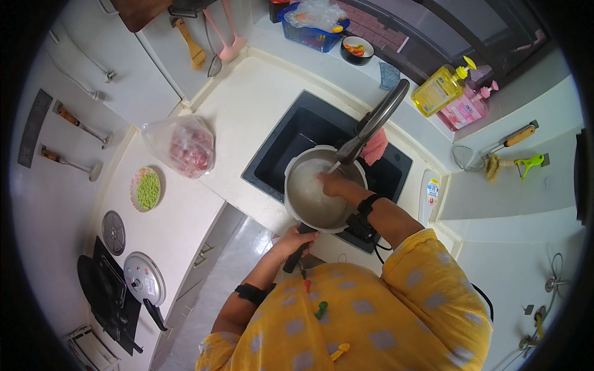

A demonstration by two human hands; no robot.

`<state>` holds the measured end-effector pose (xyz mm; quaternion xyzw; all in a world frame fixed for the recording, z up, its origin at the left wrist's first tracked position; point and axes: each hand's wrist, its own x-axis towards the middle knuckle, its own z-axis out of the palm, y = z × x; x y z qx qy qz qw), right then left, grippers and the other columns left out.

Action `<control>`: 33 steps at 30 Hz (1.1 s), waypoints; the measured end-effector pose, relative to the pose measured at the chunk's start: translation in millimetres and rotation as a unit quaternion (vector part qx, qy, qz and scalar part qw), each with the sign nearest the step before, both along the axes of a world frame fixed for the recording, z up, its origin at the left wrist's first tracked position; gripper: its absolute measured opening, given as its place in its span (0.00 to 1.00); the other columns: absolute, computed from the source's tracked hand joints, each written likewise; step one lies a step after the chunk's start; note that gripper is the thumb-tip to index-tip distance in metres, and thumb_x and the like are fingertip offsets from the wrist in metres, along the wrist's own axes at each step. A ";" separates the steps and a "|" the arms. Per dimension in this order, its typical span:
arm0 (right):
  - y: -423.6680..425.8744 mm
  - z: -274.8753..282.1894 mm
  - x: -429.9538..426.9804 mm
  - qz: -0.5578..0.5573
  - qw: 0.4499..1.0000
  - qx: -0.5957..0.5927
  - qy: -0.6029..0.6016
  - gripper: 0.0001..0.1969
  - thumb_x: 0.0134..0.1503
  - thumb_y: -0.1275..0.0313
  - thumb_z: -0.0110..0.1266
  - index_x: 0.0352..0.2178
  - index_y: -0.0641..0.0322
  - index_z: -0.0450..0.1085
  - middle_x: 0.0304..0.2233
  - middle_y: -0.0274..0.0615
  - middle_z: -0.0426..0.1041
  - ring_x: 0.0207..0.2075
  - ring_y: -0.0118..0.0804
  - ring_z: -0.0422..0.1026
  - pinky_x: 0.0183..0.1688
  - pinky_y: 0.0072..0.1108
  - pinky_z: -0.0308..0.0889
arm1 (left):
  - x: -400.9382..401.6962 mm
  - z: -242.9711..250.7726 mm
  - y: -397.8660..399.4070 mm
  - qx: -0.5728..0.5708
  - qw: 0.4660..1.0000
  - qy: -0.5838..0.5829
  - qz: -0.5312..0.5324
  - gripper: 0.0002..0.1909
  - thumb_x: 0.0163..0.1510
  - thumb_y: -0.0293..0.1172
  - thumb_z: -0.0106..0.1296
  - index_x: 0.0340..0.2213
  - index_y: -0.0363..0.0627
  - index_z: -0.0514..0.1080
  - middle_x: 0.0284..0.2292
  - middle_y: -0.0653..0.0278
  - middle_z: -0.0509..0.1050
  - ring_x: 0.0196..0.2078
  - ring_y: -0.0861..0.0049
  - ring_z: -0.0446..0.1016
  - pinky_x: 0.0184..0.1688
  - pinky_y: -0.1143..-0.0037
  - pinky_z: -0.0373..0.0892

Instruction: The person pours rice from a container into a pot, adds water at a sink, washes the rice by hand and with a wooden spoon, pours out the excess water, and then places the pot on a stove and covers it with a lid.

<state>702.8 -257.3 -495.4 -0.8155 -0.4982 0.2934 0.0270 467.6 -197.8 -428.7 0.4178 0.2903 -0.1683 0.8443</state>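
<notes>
A metal pressure cooker pot sits over the dark kitchen sink, with cloudy water inside. My left hand grips the pot's black handle near the counter's front edge. Inside the pot, my right hand dips its fingers at the water under the faucet, where a stream runs down. The fingertips are partly lost in the stream and cloudy water, so whether they hold anything is unclear. A pink cloth hangs behind the faucet.
Left on the counter are a plastic bag of raw meat, a bowl of chopped green vegetables, and the pressure cooker lid. A black wok stands on the stove. Soap bottles, a blue basket and a small bowl line the windowsill.
</notes>
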 end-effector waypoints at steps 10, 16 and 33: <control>-24.0 46.8 -24.9 0.070 0.907 -0.254 0.327 0.22 0.48 0.67 0.47 0.47 0.59 0.62 0.40 0.46 0.71 0.39 0.42 0.69 0.38 0.31 0.65 | -4.0 -0.8 0.9 -0.009 1.000 0.012 0.009 0.16 0.47 0.28 0.56 0.36 0.40 0.63 0.17 0.64 0.66 0.12 0.81 0.63 0.13 0.81 0.59; -38.9 -17.7 -1.5 0.290 0.896 -0.329 0.062 0.19 0.48 0.70 0.47 0.43 0.60 0.66 0.41 0.47 0.71 0.40 0.45 0.70 0.40 0.31 0.66 | -3.8 0.1 0.0 0.011 1.000 0.006 0.005 0.15 0.44 0.36 0.58 0.29 0.40 0.66 0.16 0.66 0.66 0.13 0.81 0.64 0.14 0.82 0.59; -74.2 108.0 41.8 -0.122 0.921 0.112 0.353 0.12 0.53 0.72 0.48 0.37 0.67 0.71 0.38 0.40 0.73 0.40 0.30 0.70 0.44 0.21 0.64 | -3.4 -3.8 1.4 0.028 1.000 0.006 -0.009 0.09 0.49 0.32 0.54 0.29 0.41 0.66 0.16 0.65 0.67 0.12 0.81 0.63 0.13 0.82 0.59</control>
